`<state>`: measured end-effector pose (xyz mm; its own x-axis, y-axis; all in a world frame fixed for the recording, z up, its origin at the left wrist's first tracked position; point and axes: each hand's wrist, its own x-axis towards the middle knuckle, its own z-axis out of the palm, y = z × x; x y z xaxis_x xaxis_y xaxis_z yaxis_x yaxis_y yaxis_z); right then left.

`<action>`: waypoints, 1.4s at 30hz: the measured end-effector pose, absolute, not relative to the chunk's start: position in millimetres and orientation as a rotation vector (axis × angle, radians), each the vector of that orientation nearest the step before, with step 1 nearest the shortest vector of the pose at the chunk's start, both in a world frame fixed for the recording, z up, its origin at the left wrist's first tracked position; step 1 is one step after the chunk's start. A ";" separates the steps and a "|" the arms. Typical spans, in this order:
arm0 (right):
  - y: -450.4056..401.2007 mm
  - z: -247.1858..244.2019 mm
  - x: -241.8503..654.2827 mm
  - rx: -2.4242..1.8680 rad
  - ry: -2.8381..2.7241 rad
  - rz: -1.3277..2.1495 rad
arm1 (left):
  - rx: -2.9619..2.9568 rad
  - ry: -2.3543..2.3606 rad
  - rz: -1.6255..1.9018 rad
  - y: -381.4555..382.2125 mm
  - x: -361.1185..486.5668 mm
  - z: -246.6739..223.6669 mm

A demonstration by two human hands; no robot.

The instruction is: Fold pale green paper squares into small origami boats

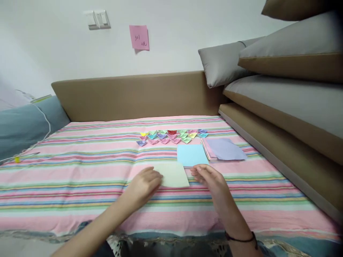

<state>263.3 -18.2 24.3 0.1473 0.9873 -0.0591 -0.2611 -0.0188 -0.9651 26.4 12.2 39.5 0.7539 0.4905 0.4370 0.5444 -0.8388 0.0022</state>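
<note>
A pale green square sheet of paper [173,175] is in front of me, unfolded. My left hand [147,184] has its fingers curled and closed at the sheet's left edge, hiding that edge. Just off the sheet's right edge is my right hand [210,178], thumb and fingers drawn together with nothing visible in them. A light blue square sheet [191,154] lies flat beyond the two hands. To its right is a stack of square paper topped by a lavender sheet [226,149].
Several small folded paper boats [172,136] in mixed colours stand in rows farther back on the striped cloth [88,178]. Grey and brown cushions [289,96] are piled at right. A brown backrest [139,96] runs along the wall. A white cable [46,121] trails at left.
</note>
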 end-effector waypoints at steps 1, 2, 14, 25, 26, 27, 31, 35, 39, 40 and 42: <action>-18.5 22.5 265.5 -1.126 -0.905 1.218 | -2.851 -0.831 -0.626 -0.2 21.0 29.7; -18.7 20.6 267.0 -1.152 -0.938 1.208 | -2.865 -0.842 -0.629 -11.2 16.5 20.6; -34.3 -14.7 256.2 -1.195 -1.865 0.952 | -3.090 -0.847 -0.432 -52.7 -16.3 -15.7; -49.1 -31.8 253.3 -1.116 -2.474 0.767 | -3.077 -0.818 -0.588 -14.0 -41.0 -37.9; -49.7 -33.5 255.2 -1.103 -2.496 0.747 | -3.077 -0.779 -0.643 -12.7 -40.0 -38.4; -50.2 -35.7 256.8 -1.098 -2.507 0.722 | -3.081 -0.756 -0.708 -12.4 -38.7 -38.3; -50.4 -48.3 258.2 -1.148 -2.444 0.601 | -3.179 -0.834 -0.986 -18.7 -32.1 -36.7; -45.7 -59.8 252.0 -1.150 -2.227 0.516 | -3.193 -1.239 -1.207 -24.7 -25.9 -41.1; -40.5 -57.4 246.4 -1.199 -1.996 0.627 | -3.003 -1.906 -1.372 -23.3 -21.1 -47.5; -39.9 -54.5 245.7 -1.220 -1.958 0.672 | -2.988 -2.045 -1.422 -23.0 -19.6 -47.9; -39.5 -47.9 245.2 -1.219 -1.917 0.752 | -2.996 -2.234 -1.530 -23.6 -15.6 -46.5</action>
